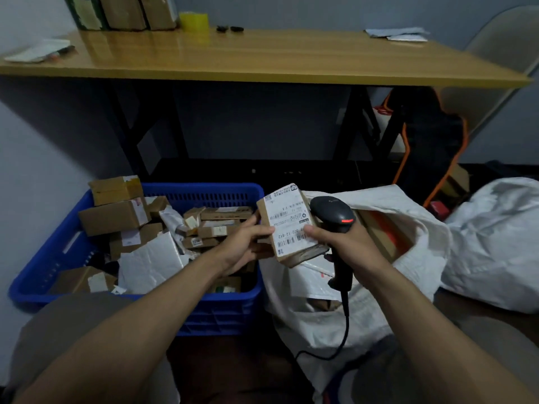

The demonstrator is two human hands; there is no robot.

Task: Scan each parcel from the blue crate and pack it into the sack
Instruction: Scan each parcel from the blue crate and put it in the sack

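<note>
Small box (287, 223) held up
The left hand (248, 243) pinches the box at its 9 o'clock edge — the right hand (347, 243) wraps the scanner (335, 212), thumb on the box at 5 o'clock.

dim room, cool bluish cast. pale sheen streaks the glossy yellow-brown wooden tabletop (262, 53) toward its back left; deep shadow beneath w/ black table legs (175, 121) nearly lost. red led glows on the black handheld scanner (332, 211). wide-angle bends the edges; pale papers (38, 51) at far left blurred
</note>
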